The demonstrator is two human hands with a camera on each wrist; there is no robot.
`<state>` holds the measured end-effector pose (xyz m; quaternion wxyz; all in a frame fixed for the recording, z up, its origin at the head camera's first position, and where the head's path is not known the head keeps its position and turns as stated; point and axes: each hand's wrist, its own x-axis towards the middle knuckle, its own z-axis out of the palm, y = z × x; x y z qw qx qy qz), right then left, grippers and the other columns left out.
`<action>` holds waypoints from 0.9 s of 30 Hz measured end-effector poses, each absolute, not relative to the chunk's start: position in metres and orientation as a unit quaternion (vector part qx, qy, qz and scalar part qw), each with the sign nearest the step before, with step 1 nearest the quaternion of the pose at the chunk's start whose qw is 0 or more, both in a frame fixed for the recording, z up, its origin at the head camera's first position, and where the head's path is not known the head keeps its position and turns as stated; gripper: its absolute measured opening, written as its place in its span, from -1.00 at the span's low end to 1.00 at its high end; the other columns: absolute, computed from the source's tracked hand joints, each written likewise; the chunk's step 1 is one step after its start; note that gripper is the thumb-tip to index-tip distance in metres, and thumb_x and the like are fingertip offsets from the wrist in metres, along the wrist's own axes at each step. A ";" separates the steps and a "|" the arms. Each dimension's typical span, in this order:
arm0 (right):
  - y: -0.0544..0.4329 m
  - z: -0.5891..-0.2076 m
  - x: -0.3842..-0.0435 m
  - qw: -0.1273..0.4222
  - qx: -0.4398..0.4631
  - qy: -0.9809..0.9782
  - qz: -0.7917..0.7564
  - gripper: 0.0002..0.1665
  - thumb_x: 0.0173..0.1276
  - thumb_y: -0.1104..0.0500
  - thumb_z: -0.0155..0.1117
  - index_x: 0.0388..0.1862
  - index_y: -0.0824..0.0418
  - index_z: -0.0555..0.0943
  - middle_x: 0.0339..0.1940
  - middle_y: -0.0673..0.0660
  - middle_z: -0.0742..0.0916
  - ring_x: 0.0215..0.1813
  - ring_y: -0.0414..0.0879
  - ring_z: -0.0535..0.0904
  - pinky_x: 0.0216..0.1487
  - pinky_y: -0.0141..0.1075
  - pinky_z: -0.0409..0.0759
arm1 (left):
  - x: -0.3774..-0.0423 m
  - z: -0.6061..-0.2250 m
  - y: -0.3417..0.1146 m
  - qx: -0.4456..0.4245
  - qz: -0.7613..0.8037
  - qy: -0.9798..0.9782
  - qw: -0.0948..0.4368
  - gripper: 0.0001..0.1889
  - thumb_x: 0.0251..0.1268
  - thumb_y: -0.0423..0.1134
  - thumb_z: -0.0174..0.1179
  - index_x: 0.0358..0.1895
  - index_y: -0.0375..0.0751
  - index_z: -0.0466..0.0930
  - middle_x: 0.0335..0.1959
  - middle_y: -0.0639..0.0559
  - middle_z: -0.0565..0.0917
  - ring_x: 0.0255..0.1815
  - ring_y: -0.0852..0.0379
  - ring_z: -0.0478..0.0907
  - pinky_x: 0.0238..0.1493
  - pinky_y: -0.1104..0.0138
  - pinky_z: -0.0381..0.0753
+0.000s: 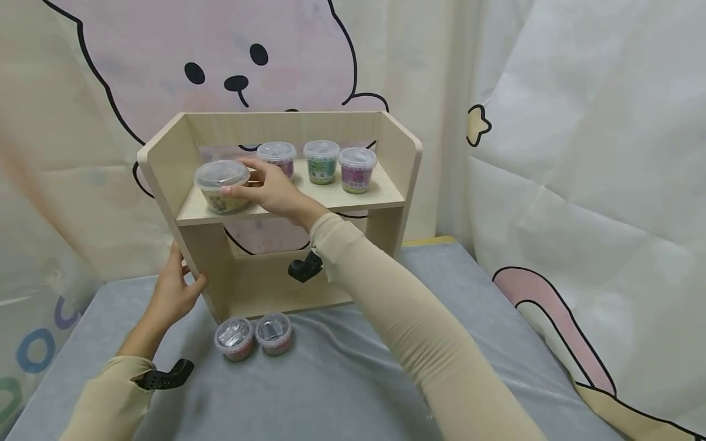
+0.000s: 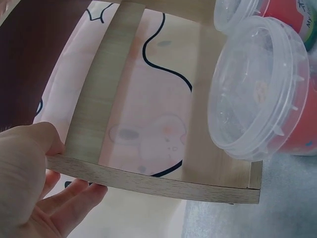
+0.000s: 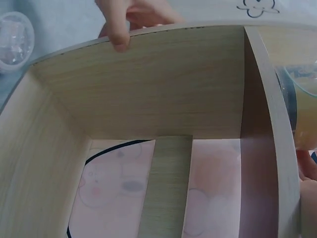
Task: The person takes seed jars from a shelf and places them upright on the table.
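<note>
One larger lidded tub [image 1: 219, 184] is pinched by the right hand [image 1: 278, 190] in the head view, thumb in front, fingers behind near the lid; it is held at the left end of the upper board [image 1: 295, 195], contact with it can't be told. Three smaller tubs [image 1: 322, 162] are lined up to the right of those fingers. Handling estimate: light, walls slightly springy, smooth so maybe slippery, dents likelier than cracks. Best gripped around the wall just under the rim; lid alone shouldn't be trusted, might pop. In the left wrist view, the side panel [image 2: 163, 183] is clamped by the left hand [image 2: 25, 178], thumb on one face, fingers on the other. Panel should be stiff; edge is a fair hold for bracing. Two red tubs [image 2: 257, 89] are seen well apart from these fingertips. In the right wrist view, the larger tub is only partly caught at the frame edge, above the right fingers [image 3: 307, 166]; grip is mostly cut off there. Left thumb is seen hooked over the panel edge.
</note>
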<state>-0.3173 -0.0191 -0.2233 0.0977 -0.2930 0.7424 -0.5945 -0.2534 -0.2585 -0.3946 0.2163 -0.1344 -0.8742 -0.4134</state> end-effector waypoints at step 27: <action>0.057 -0.235 -0.269 0.087 -0.321 0.710 -0.621 -0.21 0.42 0.37 0.22 0.59 0.22 0.22 0.46 0.27 0.49 0.42 0.12 0.53 0.38 -0.15 0.58 | -0.259 -0.397 -0.259 -0.143 -0.419 -0.867 0.227 0.00 0.13 -0.60 0.13 0.63 -0.07 -0.15 0.46 -0.49 0.24 0.36 -0.56 0.32 0.21 -0.45 0.38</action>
